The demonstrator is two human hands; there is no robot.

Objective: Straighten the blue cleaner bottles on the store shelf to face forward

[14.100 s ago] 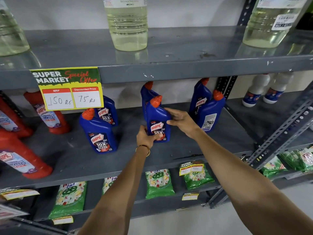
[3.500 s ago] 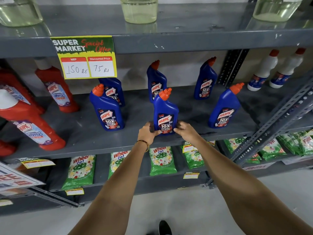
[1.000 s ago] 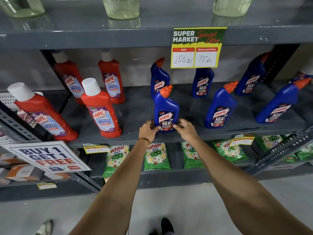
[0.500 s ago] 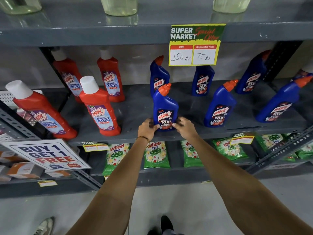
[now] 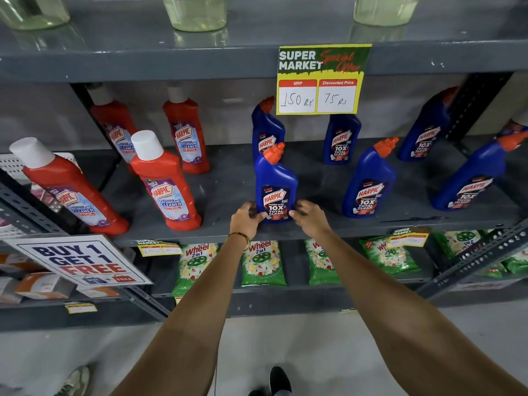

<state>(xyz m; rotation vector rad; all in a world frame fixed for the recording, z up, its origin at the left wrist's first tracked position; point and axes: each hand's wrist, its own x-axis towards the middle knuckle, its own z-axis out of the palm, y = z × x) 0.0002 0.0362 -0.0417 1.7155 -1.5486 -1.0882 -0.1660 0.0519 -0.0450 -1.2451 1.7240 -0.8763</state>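
On grey metal shelf (image 5: 228, 190), left hand (image 5: 245, 220), right hand (image 5: 310, 217) clasp blue bottle (image 5: 275, 192) base.

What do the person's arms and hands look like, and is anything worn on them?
Both forearms are bare, with no sleeves and no gloves in view. The left hand has a thin gold-coloured bangle around its wrist. The right hand shows no ring, watch or band. No markings can be seen on either arm.
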